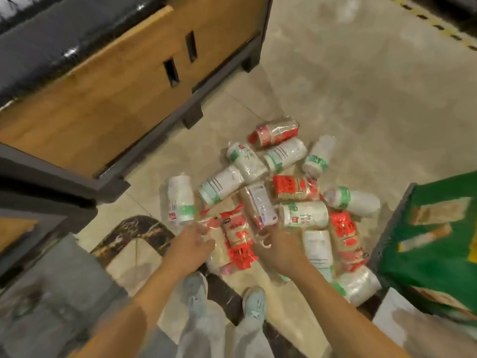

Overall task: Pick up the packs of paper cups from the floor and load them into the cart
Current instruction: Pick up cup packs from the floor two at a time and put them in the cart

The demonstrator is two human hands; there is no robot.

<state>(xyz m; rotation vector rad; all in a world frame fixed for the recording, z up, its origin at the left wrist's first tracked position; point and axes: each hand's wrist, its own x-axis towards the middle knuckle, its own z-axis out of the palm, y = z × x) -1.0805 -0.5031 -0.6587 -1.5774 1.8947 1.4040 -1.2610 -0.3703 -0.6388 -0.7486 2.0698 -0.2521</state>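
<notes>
At the pile of packs [304, 214]: left hand [191, 245] by red pack [236, 241], right hand [280, 248] by brown pack [259, 205], finger state blurred, cannot tell; grasp bodies, not loose film.

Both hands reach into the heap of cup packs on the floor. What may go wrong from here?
The packs lie crossed, so pulling one may roll its neighbours away. The left hand and right hand reach near pack ends; glossy wrap might slip. The red pack lies just ahead of the left shoe and could be trodden on.

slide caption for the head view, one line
The left hand and right hand reach into a pile of red and green-banded paper cup packs beside a wooden stand.
</notes>
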